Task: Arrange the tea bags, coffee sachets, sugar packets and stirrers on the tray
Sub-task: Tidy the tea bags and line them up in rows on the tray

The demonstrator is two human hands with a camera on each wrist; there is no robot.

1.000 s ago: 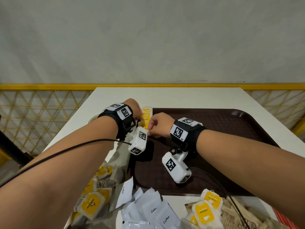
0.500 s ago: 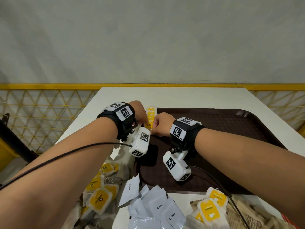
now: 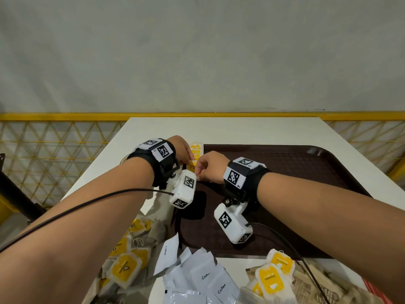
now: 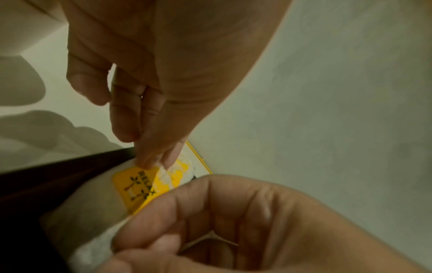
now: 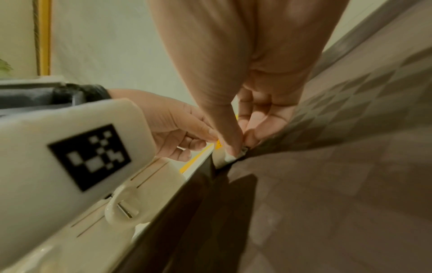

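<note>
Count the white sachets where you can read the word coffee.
3: one sachet by the tray's near left corner, two in the white pile nearer the camera. Overlapped sachets may hide more.

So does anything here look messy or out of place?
Yes. The brown tray is nearly bare; only the tea bags that the left hand and right hand pinch sit at its far left corner. The coffee sachets and other tea bags lie jumbled on the table beside it.

Yellow-white tea bag (image 3: 195, 152); dark brown diamond-textured tray (image 3: 306, 172); white table (image 3: 219, 130).
</note>
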